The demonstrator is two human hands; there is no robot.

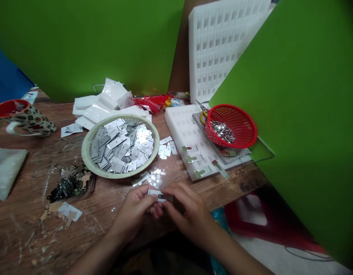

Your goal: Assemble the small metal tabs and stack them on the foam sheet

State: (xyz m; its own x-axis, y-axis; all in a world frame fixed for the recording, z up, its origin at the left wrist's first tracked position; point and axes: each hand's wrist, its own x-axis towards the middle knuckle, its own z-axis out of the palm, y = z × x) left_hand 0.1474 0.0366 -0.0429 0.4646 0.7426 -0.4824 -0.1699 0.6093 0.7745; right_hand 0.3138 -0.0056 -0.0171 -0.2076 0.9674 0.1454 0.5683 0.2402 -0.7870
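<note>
Left of the round bowl (pixel 86 151), a patterned mug (pixel 35 119) is standing on the tabletop (pixel 30 208). Toward the person from the bowl's left side, a clear tray (pixel 93 184) is holding small dark parts (pixel 67 186). The bowl itself is carrying a heap of flat metal plates (pixel 117 142). Loose washers (pixel 156 178) are lying just off its near right edge.

On the person's side of the bowl, right of its middle, the left hand (pixel 134 206) is gripping a pale plate (pixel 152 192), its fingers clamped with the thumb uppermost. A narrow dark strip (pixel 166 197) is overlapping the plate's right part, its long axis running roughly left to right, dipping slightly rightward. The right hand (pixel 191 202) is sitting nearer the strip's free end, its fingers appearing pinched about that end; the exact contact is partly hidden. The strip is thus lying between both sets of fingers.

Right of the bowl, a white foam block (pixel 180 124) is bearing several metal pieces (pixel 203 172), and a red basket (pixel 246 128) is resting above it.
</note>
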